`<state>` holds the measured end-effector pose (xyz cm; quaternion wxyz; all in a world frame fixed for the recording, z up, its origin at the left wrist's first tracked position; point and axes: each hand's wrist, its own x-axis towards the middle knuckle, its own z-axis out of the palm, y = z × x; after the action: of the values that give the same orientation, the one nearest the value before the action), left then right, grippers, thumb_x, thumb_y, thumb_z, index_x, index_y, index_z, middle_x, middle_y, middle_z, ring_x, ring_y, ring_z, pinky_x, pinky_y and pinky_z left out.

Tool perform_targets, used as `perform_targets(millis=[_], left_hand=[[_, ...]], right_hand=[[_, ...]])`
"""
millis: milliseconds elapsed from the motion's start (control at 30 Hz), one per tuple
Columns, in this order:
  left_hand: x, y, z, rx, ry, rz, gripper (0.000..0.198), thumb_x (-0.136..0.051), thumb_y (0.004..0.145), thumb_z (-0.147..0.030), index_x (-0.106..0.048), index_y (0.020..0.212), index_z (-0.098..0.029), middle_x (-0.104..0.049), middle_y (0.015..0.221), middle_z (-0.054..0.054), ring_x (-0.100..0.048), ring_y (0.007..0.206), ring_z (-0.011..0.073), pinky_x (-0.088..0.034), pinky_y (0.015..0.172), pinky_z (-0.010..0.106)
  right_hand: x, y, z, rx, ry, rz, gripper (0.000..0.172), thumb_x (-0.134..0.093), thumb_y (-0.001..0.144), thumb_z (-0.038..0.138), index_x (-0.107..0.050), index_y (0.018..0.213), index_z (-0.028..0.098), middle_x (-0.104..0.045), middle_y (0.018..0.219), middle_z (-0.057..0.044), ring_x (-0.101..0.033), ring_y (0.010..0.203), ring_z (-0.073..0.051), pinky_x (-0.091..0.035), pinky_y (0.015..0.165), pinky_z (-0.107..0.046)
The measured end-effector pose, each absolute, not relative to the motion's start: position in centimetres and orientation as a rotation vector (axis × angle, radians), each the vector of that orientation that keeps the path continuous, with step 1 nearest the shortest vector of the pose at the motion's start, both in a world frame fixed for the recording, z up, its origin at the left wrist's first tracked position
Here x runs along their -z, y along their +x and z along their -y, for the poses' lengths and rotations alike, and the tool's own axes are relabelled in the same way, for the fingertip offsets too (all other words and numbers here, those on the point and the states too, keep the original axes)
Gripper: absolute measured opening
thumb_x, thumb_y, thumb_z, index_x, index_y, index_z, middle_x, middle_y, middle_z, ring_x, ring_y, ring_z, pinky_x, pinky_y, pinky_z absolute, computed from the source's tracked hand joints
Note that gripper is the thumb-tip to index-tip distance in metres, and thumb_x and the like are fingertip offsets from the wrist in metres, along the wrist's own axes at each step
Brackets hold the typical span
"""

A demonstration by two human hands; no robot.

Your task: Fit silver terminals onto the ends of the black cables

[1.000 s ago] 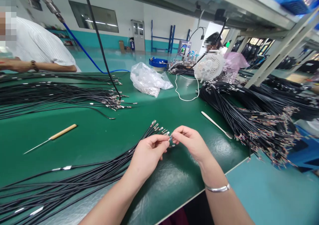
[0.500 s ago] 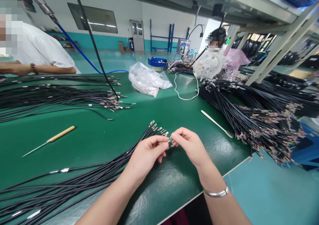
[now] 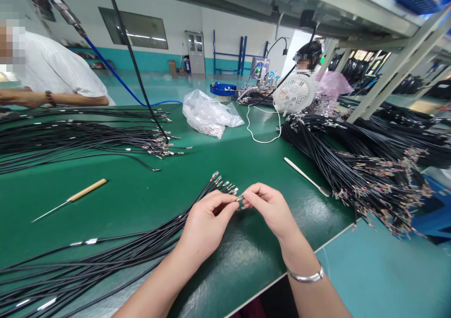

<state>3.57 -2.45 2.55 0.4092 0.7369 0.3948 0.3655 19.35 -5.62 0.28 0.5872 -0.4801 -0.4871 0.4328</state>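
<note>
My left hand (image 3: pixel 207 219) and my right hand (image 3: pixel 269 208) meet fingertip to fingertip over the near part of the table. Between them is a small shiny metal connector (image 3: pixel 240 198), partly covered by the fingers. The left thumb and forefinger pinch at its left side, where a cable end seems to enter, though the hand hides most of it. Right thumb and forefinger close on the connector's other side. Beside and behind the left hand lies a bundle of black cables (image 3: pixel 141 246), several of them tipped with metal connectors (image 3: pixel 222 182).
A wooden-handled awl (image 3: pixel 88 190) lies left, a white brush-like stick (image 3: pixel 305 174) right. Further back are more black cables (image 3: pixel 81 137), a clear plastic bag (image 3: pixel 207 113) and a white fan (image 3: pixel 295 92). Cable coils (image 3: pixel 324 144) fill the right side. A co-worker (image 3: pixel 66 69) sits across.
Both hands stay in nearly the same place. The left hand's lower fingers, seen below the thumb before, are now tucked out of sight. The connector between the fingertips looks slightly turned.
</note>
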Motion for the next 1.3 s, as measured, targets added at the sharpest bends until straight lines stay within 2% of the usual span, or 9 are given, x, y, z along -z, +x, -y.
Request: perform_targets(millis=[233,467,700,800,867,1033,1300], left_hand=[[-2.4,3.5,2.4,-0.923,1.908,-0.987,0.012,-0.057,0.077,-0.021,-0.069,0.080,-0.024,-0.063,0.072,-0.002,-0.056,0.066,0.0106,-0.042,0.061,0.021],[-2.0,3.8,2.6,-0.862,1.931,-0.998,0.016,-0.055,0.079,-0.022,-0.069,0.085,-0.026,-0.066,0.079,-0.003,-0.059,0.071,0.0110,-0.045,0.066,0.021],[-3.1,0.9,-0.7,-1.049,2.034,-1.339,0.023,-0.051,0.079,-0.035,-0.066,0.087,-0.021,-0.064,0.088,0.003,-0.058,0.082,0.0170,-0.044,0.077,0.028],[-2.4,-0.3,-2.1,-0.883,2.126,-1.529,0.036,-0.056,0.073,-0.044,-0.064,0.094,-0.016,-0.061,0.092,0.008,-0.056,0.087,0.0224,-0.042,0.078,0.033],[-1.6,-0.5,-2.5,-0.704,2.180,-1.538,0.039,-0.060,0.068,-0.045,-0.064,0.094,-0.016,-0.062,0.087,0.008,-0.056,0.084,0.0240,-0.041,0.075,0.033],[-0.7,-0.2,-2.6,-0.655,1.962,-1.440,0.016,-0.058,0.069,-0.033,-0.066,0.073,-0.020,-0.062,0.066,0.001,-0.053,0.061,0.0163,-0.035,0.058,0.026],[-1.8,-0.6,-2.9,-0.722,1.454,-1.237,0.022,-0.065,0.061,-0.035,-0.062,0.070,-0.015,-0.058,0.056,-0.003,-0.051,0.050,0.0111,-0.038,0.054,0.023]], right_hand=[[-0.3,19.4,5.7,-1.035,-1.111,1.121,0.019,-0.062,0.077,0.033,-0.059,0.070,0.016,-0.059,0.064,0.001,-0.055,0.061,-0.011,-0.045,0.062,-0.023],[-0.2,19.4,5.6,-0.955,-1.205,1.173,0.023,-0.059,0.078,0.034,-0.054,0.066,0.016,-0.054,0.061,0.002,-0.050,0.059,-0.011,-0.041,0.060,-0.024],[0.3,19.5,5.6,-0.793,-1.524,1.293,0.020,-0.052,0.077,0.030,-0.047,0.062,0.018,-0.046,0.056,0.004,-0.042,0.054,-0.011,-0.033,0.053,-0.023],[0.9,19.8,5.5,-0.767,-1.633,1.350,0.013,-0.050,0.075,0.027,-0.051,0.064,0.019,-0.050,0.057,0.004,-0.045,0.054,-0.012,-0.035,0.054,-0.025],[1.3,20.0,5.3,-0.744,-1.672,1.349,0.006,-0.051,0.072,0.024,-0.055,0.069,0.021,-0.055,0.063,0.002,-0.050,0.059,-0.014,-0.038,0.058,-0.026],[2.0,20.3,4.8,-0.677,-1.654,1.261,0.013,-0.051,0.072,0.028,-0.060,0.080,0.021,-0.062,0.078,-0.002,-0.056,0.070,-0.018,-0.042,0.067,-0.031],[1.0,19.9,4.5,-0.783,-1.557,1.269,0.019,-0.051,0.078,0.034,-0.061,0.083,0.019,-0.065,0.082,-0.005,-0.058,0.077,-0.019,-0.044,0.074,-0.033]])
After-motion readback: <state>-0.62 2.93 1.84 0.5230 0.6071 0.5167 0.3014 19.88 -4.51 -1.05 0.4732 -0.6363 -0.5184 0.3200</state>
